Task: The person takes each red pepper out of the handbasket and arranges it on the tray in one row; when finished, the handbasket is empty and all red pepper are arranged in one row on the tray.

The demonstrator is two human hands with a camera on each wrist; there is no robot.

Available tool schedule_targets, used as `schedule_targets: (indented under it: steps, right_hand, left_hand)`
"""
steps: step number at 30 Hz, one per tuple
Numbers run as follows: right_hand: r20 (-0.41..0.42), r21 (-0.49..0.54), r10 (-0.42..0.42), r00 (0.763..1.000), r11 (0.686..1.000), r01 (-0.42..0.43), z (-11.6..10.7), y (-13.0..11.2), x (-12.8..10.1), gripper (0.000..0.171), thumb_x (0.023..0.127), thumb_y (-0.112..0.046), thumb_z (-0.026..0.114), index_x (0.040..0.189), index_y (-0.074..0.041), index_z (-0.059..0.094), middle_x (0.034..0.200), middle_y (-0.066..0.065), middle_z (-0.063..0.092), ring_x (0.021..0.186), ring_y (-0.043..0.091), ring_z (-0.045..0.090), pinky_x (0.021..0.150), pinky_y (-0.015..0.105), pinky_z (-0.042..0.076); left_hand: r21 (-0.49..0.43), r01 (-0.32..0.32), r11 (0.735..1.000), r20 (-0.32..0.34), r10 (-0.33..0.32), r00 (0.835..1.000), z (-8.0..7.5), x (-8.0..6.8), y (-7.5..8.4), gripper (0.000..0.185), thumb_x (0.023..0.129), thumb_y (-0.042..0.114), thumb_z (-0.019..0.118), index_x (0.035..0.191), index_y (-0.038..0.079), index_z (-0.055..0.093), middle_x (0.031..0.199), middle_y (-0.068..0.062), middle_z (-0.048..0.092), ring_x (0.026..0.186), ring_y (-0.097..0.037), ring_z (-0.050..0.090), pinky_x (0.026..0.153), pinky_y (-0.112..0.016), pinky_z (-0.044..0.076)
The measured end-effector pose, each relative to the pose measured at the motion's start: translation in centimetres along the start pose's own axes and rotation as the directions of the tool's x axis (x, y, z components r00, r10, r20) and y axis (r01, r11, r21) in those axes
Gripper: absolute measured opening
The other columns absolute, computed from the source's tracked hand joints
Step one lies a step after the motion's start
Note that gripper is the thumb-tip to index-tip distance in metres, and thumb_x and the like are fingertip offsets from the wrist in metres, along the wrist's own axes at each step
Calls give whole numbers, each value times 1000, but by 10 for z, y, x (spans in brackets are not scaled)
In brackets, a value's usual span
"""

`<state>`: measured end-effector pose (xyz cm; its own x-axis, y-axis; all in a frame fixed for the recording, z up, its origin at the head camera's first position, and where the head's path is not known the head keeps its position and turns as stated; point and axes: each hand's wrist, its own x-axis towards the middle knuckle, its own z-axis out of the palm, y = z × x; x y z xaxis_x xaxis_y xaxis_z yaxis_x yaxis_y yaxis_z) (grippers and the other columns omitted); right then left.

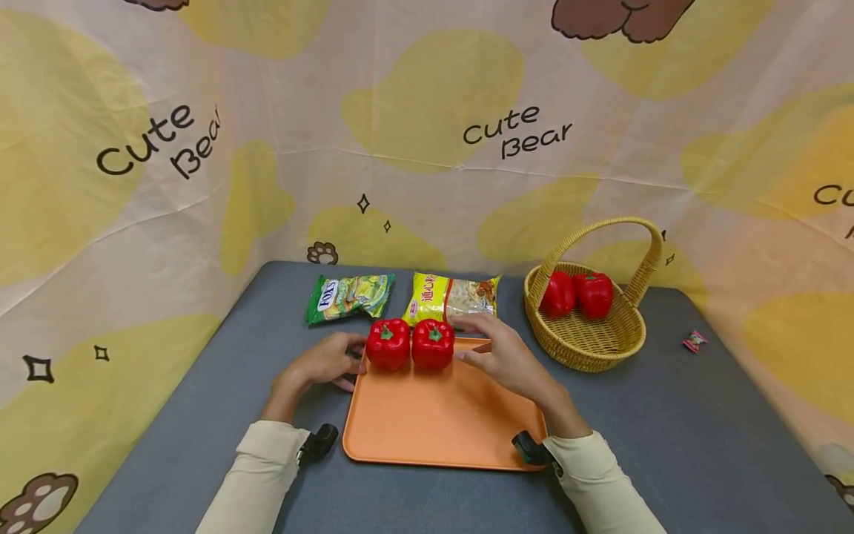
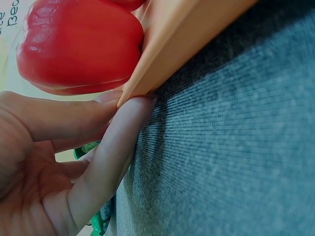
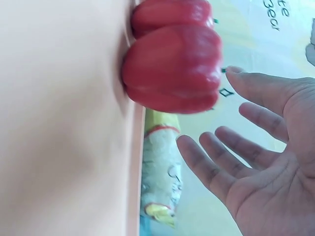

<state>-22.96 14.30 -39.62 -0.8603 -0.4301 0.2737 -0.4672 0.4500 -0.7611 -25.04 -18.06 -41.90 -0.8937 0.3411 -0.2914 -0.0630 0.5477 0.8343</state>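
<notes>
Four red peppers: two on tray, two in basket. Two snack packets. One orange tray. One wicker basket. One small candy.

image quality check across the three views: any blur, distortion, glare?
Head view: evenly lit, sharp, wide-angle bend at the backdrop edges; soft shadows under the tray. Left wrist view: fingers and pepper slightly soft, table cloth weave crisp. Right wrist view: right hand and near pepper soft, faint sheen on its skin.

Left hand: centre-left of the head view, fingers loosely extended, palm down
Right hand: centre, open, fingers spread
</notes>
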Motion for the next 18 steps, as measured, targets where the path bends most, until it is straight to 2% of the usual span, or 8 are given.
schedule_targets:
  steps: [5, 11, 15, 18]
  right_hand:
    - [-36, -18, 7, 999, 1000, -8, -14, -2, -5, 51, 85, -19, 75, 133, -21, 57, 126, -2, 56, 117, 30, 55, 85, 37, 58]
    - [-104, -38, -36, 994, 999, 32, -37, 4, -14, 49, 86, -21, 75, 132, -23, 59, 124, -4, 57, 114, 23, 56, 83, 34, 58]
    - [-166, -77, -51, 985, 996, 39, -54, 12, -21, 49, 85, -12, 75, 131, -15, 59, 123, 3, 59, 111, 24, 58, 82, 37, 58]
    - [-210, -131, -57, 976, 991, 30, -67, 20, -26, 51, 82, -10, 77, 130, -13, 60, 121, 6, 61, 108, 25, 60, 82, 36, 58]
  left_hand:
    - [-6, -3, 1000, 1, 3, 1000, 0, -1, -1, 50, 90, -1, 61, 137, -5, 46, 121, -18, 55, 85, -20, 65, 62, -37, 61]
    - [-19, 0, 1000, 7, 0, 1000, -1, -1, -1, 50, 90, -1, 61, 138, -5, 45, 122, -20, 54, 86, -21, 65, 63, -37, 61]
    - [-20, 3, 1000, 8, -3, 1000, -1, -1, -1, 50, 90, -1, 61, 138, -5, 45, 123, -19, 54, 86, -20, 65, 63, -37, 61]
    - [-20, 2, 1000, 9, -2, 1000, -1, -1, -1, 50, 91, -1, 60, 138, -5, 45, 123, -19, 54, 86, -20, 65, 63, -37, 61]
